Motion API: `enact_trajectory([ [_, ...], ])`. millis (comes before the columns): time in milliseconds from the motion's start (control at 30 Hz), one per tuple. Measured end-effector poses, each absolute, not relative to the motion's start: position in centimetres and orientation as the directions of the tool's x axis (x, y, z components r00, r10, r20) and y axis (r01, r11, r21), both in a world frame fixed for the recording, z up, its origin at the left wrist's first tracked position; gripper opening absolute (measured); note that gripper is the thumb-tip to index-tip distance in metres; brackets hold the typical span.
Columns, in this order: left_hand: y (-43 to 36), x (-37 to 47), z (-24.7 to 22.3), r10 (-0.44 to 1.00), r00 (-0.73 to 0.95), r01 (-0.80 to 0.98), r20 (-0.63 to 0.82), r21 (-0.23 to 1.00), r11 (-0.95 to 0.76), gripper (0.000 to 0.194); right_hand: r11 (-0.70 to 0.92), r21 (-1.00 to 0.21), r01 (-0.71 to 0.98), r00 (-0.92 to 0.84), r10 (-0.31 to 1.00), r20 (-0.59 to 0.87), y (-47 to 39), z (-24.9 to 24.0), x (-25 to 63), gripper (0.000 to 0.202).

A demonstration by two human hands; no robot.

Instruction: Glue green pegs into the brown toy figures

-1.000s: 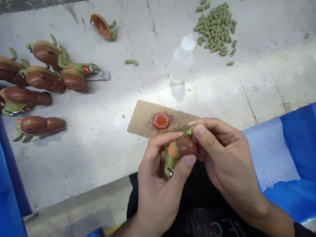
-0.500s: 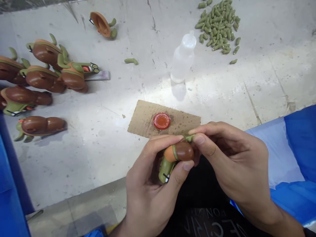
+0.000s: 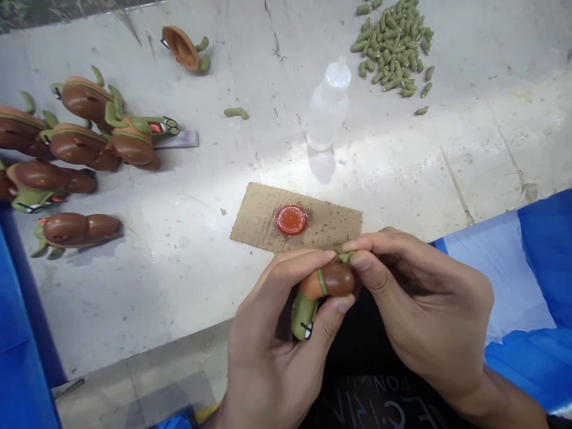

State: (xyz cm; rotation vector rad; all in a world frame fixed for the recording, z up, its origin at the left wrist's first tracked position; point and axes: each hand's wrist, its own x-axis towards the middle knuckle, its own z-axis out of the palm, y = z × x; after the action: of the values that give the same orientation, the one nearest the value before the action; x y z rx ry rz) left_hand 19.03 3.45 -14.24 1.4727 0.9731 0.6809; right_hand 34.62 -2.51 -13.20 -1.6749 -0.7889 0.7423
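Note:
My left hand (image 3: 279, 333) is closed around a toy turtle figure (image 3: 337, 279) with a brown shell, orange belly and green head hanging downward. Between the thumb and forefinger of my right hand (image 3: 424, 316) is a small green limb piece (image 3: 345, 257), pressed against the top of the shell by the left fingertips. Whether the piece sits in a hole cannot be seen. Just beyond the hands, a red round lid (image 3: 291, 220) holding a shiny liquid rests on a piece of cardboard (image 3: 254, 208).
Several turtle figures (image 3: 84, 229) lie at the left of the grey table. A half shell (image 3: 181, 47) and a loose green limb (image 3: 236, 112) are farther back. A translucent squeeze bottle (image 3: 328, 110) stands near a pile of green pieces (image 3: 393, 47). Blue sheeting (image 3: 547, 256) covers the right side.
Both hands have shifted very slightly down and right with the turtle. The pinch on the green piece stays the same, and the view has moved a little.

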Motion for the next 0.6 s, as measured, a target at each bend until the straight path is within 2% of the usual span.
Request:
enact_trajectory([
  [167, 3.44, 19.35, -14.89, 0.867, 0.496, 0.176, -0.050, 0.983, -0.044, 0.031, -0.154, -0.965, 0.211, 0.585, 0.811, -0.001, -2.59, -13.62, 34.46, 0.014],
  [433, 3.67, 18.96, -14.90, 0.844, 0.529, 0.208, -0.090, 0.978, -0.027, 0.031, -0.173, -0.966, 0.192, 0.560, 0.828, -0.037, -2.62, -13.49, 34.90, 0.013],
  [600, 3.98, 19.19, -14.53, 0.854, 0.508, 0.219, -0.111, 0.976, -0.004, 0.026, -0.104, -0.978, 0.182, 0.540, 0.842, 0.011, -2.17, -13.15, 34.94, 0.010],
])
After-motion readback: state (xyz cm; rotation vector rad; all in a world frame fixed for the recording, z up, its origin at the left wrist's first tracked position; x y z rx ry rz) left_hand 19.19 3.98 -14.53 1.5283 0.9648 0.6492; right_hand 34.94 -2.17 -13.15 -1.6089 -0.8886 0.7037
